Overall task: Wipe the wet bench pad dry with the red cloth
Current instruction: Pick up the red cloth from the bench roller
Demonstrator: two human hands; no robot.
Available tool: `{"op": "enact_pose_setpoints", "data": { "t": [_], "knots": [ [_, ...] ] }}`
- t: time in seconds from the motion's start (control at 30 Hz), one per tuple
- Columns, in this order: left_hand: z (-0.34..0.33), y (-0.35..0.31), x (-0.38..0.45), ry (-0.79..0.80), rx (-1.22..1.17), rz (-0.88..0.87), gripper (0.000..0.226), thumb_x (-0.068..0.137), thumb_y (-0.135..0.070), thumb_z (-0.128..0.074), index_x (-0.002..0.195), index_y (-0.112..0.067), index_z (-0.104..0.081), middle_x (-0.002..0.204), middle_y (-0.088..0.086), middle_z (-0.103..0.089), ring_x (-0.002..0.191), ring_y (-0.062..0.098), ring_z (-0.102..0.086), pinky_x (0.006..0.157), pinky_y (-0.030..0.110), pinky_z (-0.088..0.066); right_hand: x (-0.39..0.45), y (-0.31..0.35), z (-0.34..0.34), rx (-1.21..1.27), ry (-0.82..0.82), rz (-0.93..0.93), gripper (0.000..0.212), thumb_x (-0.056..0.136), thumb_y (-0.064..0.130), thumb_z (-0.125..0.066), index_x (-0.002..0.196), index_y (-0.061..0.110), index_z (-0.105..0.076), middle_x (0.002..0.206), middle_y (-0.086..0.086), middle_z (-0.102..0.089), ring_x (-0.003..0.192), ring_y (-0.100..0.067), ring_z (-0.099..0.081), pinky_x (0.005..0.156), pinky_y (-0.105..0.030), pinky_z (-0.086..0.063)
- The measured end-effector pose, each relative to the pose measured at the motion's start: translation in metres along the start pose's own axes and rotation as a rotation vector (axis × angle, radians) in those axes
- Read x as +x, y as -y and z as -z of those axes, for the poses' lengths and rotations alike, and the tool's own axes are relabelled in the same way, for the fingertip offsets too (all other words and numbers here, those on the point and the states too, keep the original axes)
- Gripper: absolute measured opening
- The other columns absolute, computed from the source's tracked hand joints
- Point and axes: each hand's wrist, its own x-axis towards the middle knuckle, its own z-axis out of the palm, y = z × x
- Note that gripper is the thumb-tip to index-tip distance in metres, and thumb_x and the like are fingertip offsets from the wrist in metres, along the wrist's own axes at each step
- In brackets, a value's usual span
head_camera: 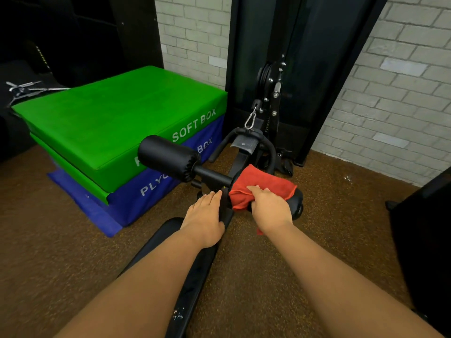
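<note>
A red cloth (pixel 262 185) lies draped over the right black roller pad (pixel 296 203) of the bench. My right hand (pixel 268 208) presses on the cloth, its fingers curled over it and the pad beneath. Only the pad's right end shows. My left hand (pixel 206 218) rests with straight fingers on the black upright post between the two rollers. The left roller pad (pixel 168 156) is bare. The long black bench pad (pixel 185 284) runs toward me, mostly hidden under my left forearm.
A green soft plyo box (pixel 109 118) sits on a blue one (pixel 136 198) at left. A black cable machine with a pulley, carabiner and handle (pixel 249 137) stands ahead against a white brick wall. Brown speckled floor (pixel 317 240) surrounds the bench. A dark object (pixel 427 240) stands at right.
</note>
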Motion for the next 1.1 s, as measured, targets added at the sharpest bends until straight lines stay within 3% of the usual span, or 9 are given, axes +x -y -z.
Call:
{"op": "enact_pose_setpoints", "data": {
  "t": [0.2, 0.47, 0.63, 0.7, 0.8, 0.9, 1.03, 1.1],
  "knots": [
    [0.009, 0.02, -0.014, -0.05, 0.0, 0.049, 0.086, 0.088, -0.03, -0.06, 0.153, -0.022, -0.004, 0.161, 0.003, -0.011, 0.149, 0.02, -0.011, 0.122, 0.036, -0.015, -0.005, 0.014, -0.001, 0.108, -0.057, -0.011, 0.048, 0.097, 0.015, -0.037, 0.144, 0.023, -0.039, 0.128, -0.013, -0.061, 0.114, -0.033, -0.058, 0.084, -0.037, -0.047],
    [-0.006, 0.044, -0.008, -0.068, -0.29, 0.069, 0.101, 0.08, -0.035, -0.072, 0.153, -0.021, -0.004, 0.161, 0.002, -0.013, 0.148, 0.018, -0.013, 0.12, 0.033, -0.017, -0.006, 0.021, -0.024, 0.374, -0.082, 0.036, 0.041, 0.09, 0.014, -0.045, 0.128, 0.024, -0.059, 0.123, -0.009, -0.065, 0.115, -0.031, -0.058, 0.097, -0.035, -0.044],
    [-0.014, 0.058, -0.008, -0.095, -0.472, 0.046, 0.113, 0.072, -0.029, -0.081, 0.154, -0.017, -0.004, 0.16, 0.002, -0.016, 0.146, 0.016, -0.019, 0.116, 0.027, -0.02, -0.011, 0.027, -0.032, 0.737, 0.056, 0.083, 0.024, 0.094, 0.012, -0.05, 0.108, 0.012, -0.07, 0.091, -0.002, -0.065, 0.085, -0.015, -0.058, 0.071, -0.024, -0.044],
    [-0.018, 0.066, -0.008, -0.079, -0.561, 0.033, 0.113, 0.07, -0.025, -0.083, 0.153, -0.019, -0.006, 0.156, -0.002, -0.023, 0.142, 0.014, -0.027, 0.11, 0.023, -0.024, -0.017, 0.029, -0.037, 0.893, 0.157, 0.111, 0.021, 0.096, 0.013, -0.052, 0.105, 0.004, -0.068, 0.089, -0.005, -0.066, 0.083, -0.016, -0.058, 0.07, -0.025, -0.046],
    [-0.02, 0.081, -0.009, 0.053, -0.764, 0.054, 0.1, 0.064, -0.022, -0.087, 0.147, -0.02, -0.031, 0.136, -0.006, -0.051, 0.116, 0.011, -0.055, 0.105, 0.027, -0.04, -0.019, 0.027, -0.041, 1.07, 0.298, 0.144, 0.02, 0.095, 0.013, -0.054, 0.107, 0.006, -0.068, 0.1, -0.011, -0.071, 0.089, -0.022, -0.065, 0.085, -0.035, -0.052],
    [-0.025, 0.1, -0.014, 0.162, -0.831, 0.052, 0.055, 0.071, -0.013, -0.082, 0.122, -0.016, -0.06, 0.11, 0.0, -0.072, 0.101, 0.015, -0.067, 0.105, 0.035, -0.045, -0.02, 0.025, -0.044, 1.137, 0.381, 0.179, 0.021, 0.093, 0.012, -0.055, 0.11, 0.009, -0.067, 0.108, -0.014, -0.071, 0.094, -0.024, -0.067, 0.09, -0.038, -0.053],
    [-0.035, 0.115, -0.025, 0.208, -0.935, 0.071, 0.041, 0.079, -0.008, -0.071, 0.118, 0.001, -0.062, 0.117, 0.012, -0.07, 0.113, 0.027, -0.064, 0.108, 0.036, -0.042, -0.02, 0.02, -0.053, 1.091, 0.381, 0.215, 0.018, 0.092, 0.017, -0.059, 0.105, 0.013, -0.069, 0.103, -0.011, -0.073, 0.09, -0.02, -0.069, 0.083, -0.033, -0.056],
    [-0.038, 0.117, -0.03, 0.157, -1.028, 0.096, 0.032, 0.085, -0.005, -0.065, 0.116, 0.001, -0.061, 0.114, 0.011, -0.07, 0.104, 0.02, -0.068, 0.098, 0.029, -0.049, -0.019, 0.019, -0.061, 1.07, 0.345, 0.229, 0.015, 0.092, 0.016, -0.058, 0.101, 0.017, -0.07, 0.094, -0.005, -0.073, 0.081, -0.014, -0.068, 0.074, -0.025, -0.056]
  ]
}}
